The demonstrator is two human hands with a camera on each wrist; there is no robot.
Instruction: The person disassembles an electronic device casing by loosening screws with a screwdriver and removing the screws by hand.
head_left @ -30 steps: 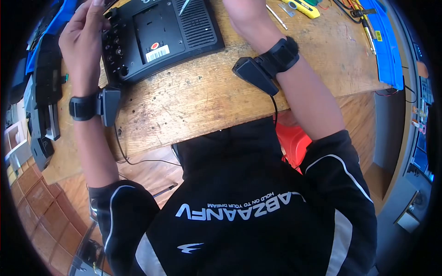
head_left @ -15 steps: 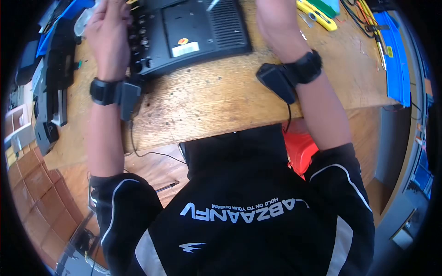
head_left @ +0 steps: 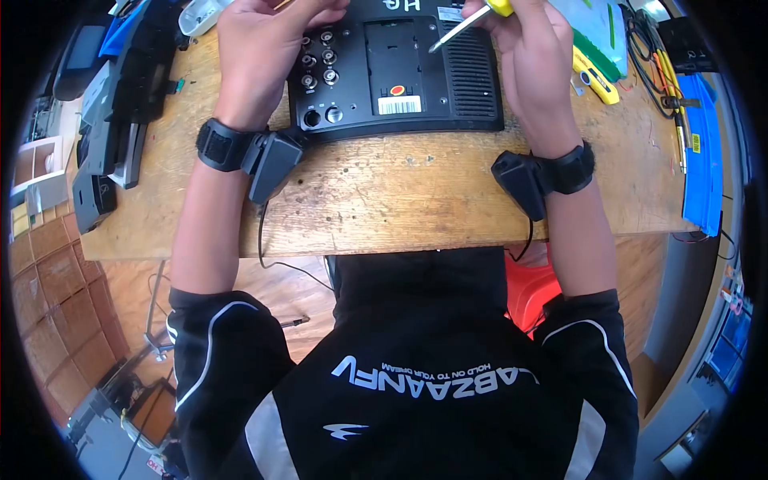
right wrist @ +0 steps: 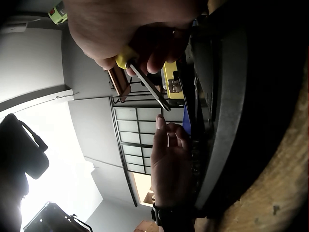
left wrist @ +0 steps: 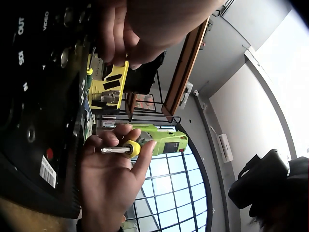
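A black video monitor (head_left: 400,120) lies on the wooden bench with its back up, showing round connectors, a recess with a barcode label and a slotted vent. My right hand (head_left: 540,68) grips a screwdriver (head_left: 472,26) by its yellow handle. The shaft slants down-left, its tip over the panel between recess and vent. At the monitor's left, my left hand (head_left: 260,60) reaches over the connector side, fingers bent and pointing right. In the right wrist view the left thumb and fingers (right wrist: 161,123) are drawn close together; I cannot tell whether they pinch something small.
A yellow utility knife (head_left: 596,80) lies right of my right hand, with cables (head_left: 644,40) and a blue tray (head_left: 704,160) beyond. Black casings (head_left: 120,112) line the bench's left side. A white container (head_left: 200,16) stands behind my left hand.
The head view has shifted, so the monitor sits further right and lower. My left hand has moved inward over the connector side. The right hand and screwdriver handle have come into fuller view.
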